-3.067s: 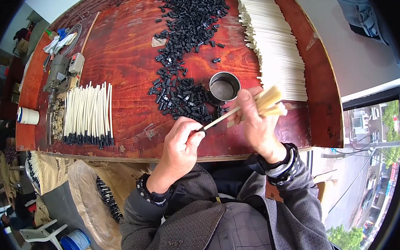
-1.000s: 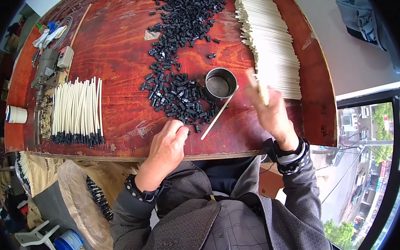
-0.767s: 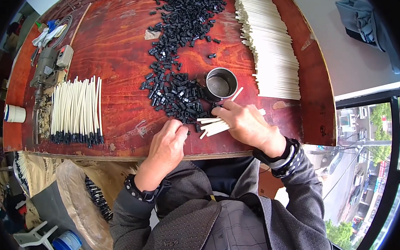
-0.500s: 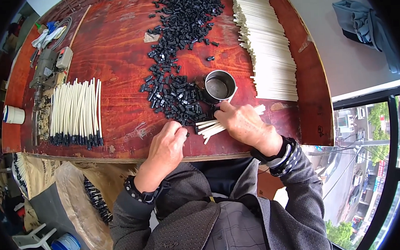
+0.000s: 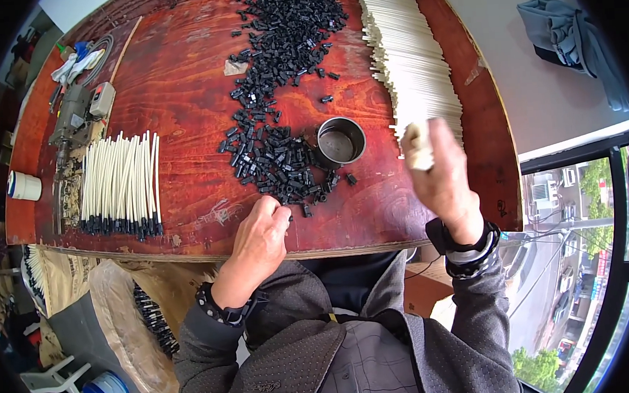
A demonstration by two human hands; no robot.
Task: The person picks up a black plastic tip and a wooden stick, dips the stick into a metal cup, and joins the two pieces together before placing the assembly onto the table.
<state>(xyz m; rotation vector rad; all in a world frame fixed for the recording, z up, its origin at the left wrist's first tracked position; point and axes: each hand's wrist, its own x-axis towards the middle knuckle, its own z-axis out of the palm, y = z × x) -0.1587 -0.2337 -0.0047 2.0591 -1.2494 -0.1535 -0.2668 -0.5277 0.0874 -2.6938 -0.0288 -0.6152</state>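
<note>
My left hand (image 5: pixel 258 236) is closed at the near edge of the table, thumb against curled fingers. A dark bit shows at its fingertips, seemingly one of the small black plastic fittings (image 5: pixel 284 173) heaped just beyond. At the right, my right hand (image 5: pixel 445 181) is raised and smeared by motion, its fingers closed round a short bundle of thin cream rods (image 5: pixel 418 148) seen nearly end-on. Past that hand lies a wide stack of the same rods (image 5: pixel 411 61). A round dark metal cup (image 5: pixel 341 141) stands between the fittings and my right hand.
Rods with black ends (image 5: pixel 119 187) lie side by side at the left. Behind them are a small motor tool (image 5: pixel 72 114) and a white tub (image 5: pixel 23 185). Raised wooden sides bound the red table (image 5: pixel 178 89). A grey garment (image 5: pixel 564 37) hangs at the right.
My right hand has lifted the rods from the table beside the cup and moved right, toward the rod stack. The left hand has hardly moved.
</note>
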